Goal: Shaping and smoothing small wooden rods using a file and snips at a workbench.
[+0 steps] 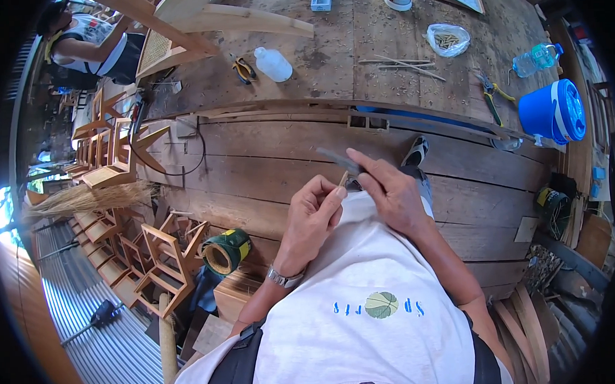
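Close to my body, my left hand (pixel 310 219) pinches a short thin wooden stick (pixel 344 179) between thumb and fingers; a watch is on that wrist. My right hand (pixel 394 194) is closed around a knife (pixel 333 156), whose flat grey blade points up and to the left, slightly blurred. The blade lies just above the tip of the stick; whether the two touch I cannot tell. Both hands are over my white shirt's front, on the near side of the workbench (pixel 303 70). The knife's handle is mostly hidden in my right fingers.
On the bench are pliers (pixel 243 69), a white bottle (pixel 273 64), thin sticks (pixel 405 65), a bag of small wooden pegs (pixel 448 40), more pliers (pixel 492 97) and a blue bucket (pixel 552 112). Wooden chair frames (pixel 162 268) stand left. A person (pixel 99 47) works at far left.
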The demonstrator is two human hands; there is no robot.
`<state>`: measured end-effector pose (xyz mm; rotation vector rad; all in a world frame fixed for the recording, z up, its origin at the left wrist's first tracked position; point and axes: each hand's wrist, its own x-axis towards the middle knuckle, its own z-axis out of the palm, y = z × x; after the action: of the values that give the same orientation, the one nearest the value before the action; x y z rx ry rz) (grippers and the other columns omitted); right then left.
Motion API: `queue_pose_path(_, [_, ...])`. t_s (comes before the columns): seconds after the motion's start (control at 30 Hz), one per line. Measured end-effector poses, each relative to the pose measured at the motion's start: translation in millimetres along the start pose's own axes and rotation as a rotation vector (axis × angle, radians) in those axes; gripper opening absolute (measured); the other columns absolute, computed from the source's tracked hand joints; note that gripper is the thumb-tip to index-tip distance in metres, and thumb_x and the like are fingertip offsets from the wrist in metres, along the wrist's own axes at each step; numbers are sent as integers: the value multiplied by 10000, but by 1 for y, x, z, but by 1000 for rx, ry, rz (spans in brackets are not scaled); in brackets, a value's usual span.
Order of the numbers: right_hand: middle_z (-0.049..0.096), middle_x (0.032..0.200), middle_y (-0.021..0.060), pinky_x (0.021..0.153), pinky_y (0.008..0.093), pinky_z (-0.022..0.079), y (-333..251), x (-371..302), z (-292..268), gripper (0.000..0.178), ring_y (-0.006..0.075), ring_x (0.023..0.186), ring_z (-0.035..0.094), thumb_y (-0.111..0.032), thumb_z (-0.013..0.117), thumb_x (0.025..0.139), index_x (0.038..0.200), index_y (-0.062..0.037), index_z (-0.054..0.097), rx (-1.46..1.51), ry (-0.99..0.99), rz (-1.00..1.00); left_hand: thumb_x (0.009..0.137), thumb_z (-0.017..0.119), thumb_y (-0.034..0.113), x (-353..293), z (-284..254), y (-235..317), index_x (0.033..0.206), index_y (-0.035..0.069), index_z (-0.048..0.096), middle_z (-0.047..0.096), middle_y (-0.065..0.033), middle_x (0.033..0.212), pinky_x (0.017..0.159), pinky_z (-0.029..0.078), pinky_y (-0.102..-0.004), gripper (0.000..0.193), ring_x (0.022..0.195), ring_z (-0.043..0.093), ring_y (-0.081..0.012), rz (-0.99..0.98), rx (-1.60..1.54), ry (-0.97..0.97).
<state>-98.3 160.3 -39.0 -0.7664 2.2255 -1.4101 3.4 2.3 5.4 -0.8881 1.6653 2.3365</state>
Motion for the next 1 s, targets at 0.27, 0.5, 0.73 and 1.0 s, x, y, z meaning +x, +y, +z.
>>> queue_pose_path(0.27, [721,1020,114,738,344,534,5,6,-5,413,255,792,689,-154,638,992,1398,-86,605,-210,-39,44,1033,621,162,3,2,0,916,35,569,520,53,670,508,321,-210,181,588,434,-16,57,223,11])
queue_pose_path(0.5, [579,769,-31,605,213,384,7,12,-6,217,21,702,453,-206,688,992,1052,2,699,397,-96,219,1039,586,97,32,-2,-27,943,9,599,582,9,712,561,414,-215,131,624,502,-46,214,519,56])
queue_pose_path(0.73, [578,680,-39,563,224,384,60,22,-24,234,23,639,458,-204,711,980,932,22,671,287,-56,271,990,657,134,65,29,-19,964,9,656,656,-44,717,602,472,-278,128,637,573,-87,290,754,6])
queue_pose_path(1.0, [646,678,-4,396,217,266,86,71,-126,179,9,452,390,-214,695,990,902,-59,682,871,-50,547,970,683,131,125,97,15,904,15,636,563,-10,658,572,406,-262,142,625,483,-68,275,778,24])
